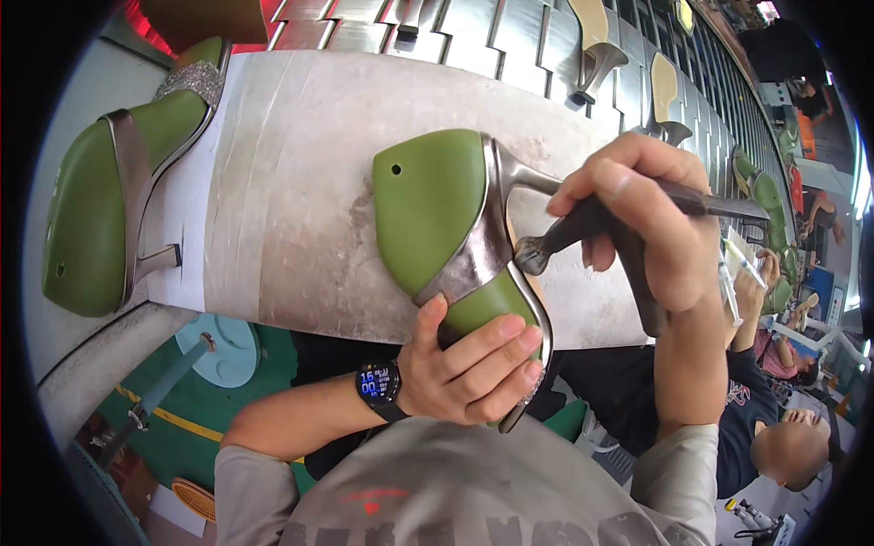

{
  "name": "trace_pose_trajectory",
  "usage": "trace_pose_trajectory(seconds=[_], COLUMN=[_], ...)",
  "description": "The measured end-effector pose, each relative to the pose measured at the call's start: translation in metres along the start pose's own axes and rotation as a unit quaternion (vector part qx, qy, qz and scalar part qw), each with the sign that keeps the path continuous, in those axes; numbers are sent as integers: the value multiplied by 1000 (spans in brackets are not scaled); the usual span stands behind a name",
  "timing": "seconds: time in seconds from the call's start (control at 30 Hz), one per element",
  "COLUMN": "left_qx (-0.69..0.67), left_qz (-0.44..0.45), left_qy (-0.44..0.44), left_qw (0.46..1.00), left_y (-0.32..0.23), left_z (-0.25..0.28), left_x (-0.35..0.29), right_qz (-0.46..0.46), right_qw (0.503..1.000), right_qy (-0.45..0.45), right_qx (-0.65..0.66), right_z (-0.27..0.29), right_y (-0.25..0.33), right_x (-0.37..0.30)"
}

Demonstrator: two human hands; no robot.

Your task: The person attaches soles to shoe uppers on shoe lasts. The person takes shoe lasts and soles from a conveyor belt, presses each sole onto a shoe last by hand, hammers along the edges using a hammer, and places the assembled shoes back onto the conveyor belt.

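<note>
A green shoe last (428,196) lies on its side on the worktable, wearing a high-heeled shoe with a shiny bronze strap (475,259) and a slim metallic heel (533,179). My left hand (473,364) is wrapped round its narrower end, thumb on the green side and fingers across to the sole edge. My right hand (648,205) grips a dark hammer (584,221). Its rounded face is right by the sole edge below the heel; I cannot tell whether they touch. The hammer's far end sticks out right of my hand.
Another green last with a strapped shoe (86,218) lies at the table's left end. Beyond the pale worktable (300,182) runs a metal slat conveyor (473,36) carrying heeled soles (596,55). At right, a co-worker's hand (754,291) is near syringe-like tools (731,291).
</note>
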State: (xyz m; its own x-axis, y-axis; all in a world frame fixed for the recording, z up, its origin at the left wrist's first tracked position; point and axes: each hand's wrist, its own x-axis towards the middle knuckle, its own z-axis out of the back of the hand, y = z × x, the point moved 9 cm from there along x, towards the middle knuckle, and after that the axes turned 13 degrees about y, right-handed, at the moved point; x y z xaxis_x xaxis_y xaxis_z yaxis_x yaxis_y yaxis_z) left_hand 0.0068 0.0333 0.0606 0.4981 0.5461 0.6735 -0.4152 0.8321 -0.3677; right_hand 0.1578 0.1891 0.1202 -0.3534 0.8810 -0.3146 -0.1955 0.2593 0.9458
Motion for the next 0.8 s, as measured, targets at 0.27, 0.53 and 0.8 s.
trace_pose_trajectory(seconds=[0.27,0.53,0.8], left_qx=[-19,25,46], left_qz=[22,22,14], left_qy=[2,-16,8], left_qw=[1000,999,999], left_y=[2,2,0], left_z=[0,1,1], left_x=[-3,-4,3], right_qz=[163,60,6], right_qw=[966,996,998], right_qy=[-172,-59,-6], right_qx=[104,-22,65], right_z=[2,-5,5], right_y=[-36,11,-16], right_x=[-46,11,-12])
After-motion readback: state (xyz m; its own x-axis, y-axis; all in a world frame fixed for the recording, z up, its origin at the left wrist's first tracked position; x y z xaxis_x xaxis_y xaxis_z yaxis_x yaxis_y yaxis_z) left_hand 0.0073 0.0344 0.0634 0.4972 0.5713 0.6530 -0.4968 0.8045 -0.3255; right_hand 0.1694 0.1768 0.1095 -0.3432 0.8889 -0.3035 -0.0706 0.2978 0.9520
